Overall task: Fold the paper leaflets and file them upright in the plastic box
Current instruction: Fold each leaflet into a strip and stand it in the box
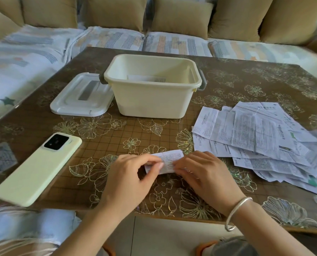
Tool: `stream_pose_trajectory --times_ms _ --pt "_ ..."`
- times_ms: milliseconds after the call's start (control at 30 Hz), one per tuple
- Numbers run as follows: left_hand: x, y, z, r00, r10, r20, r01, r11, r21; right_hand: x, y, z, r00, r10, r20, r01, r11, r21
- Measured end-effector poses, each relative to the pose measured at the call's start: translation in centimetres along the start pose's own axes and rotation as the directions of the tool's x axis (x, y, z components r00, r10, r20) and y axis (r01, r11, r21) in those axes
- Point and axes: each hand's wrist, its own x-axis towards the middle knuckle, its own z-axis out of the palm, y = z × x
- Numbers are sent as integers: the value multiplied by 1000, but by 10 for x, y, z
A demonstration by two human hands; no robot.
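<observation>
Meanwhile, near the box (150, 97), both hands' fingertips (161, 164) are pinching a folded leaflet (169, 159), risking a crooked crease if it slips.

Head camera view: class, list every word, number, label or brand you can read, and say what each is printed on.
Nothing here reads clearly.
Pile of leaflets: dense print and headings, too small and blurred.
Folded leaflet: fine print, illegible.
Leaflet inside the plastic box: print too blurred.
Phone and lid: no text visible.

lid (82, 95) left of box (154, 100), phone (37, 169) nearer left, loose leaflets (261, 137) right.
</observation>
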Motion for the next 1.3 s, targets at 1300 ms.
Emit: stream_pose_trajectory --times_ms 1300 --pt "13 5 20 990 -138 -10 138 978 158 89 -2 -21 688 420 592 -367 905 -215"
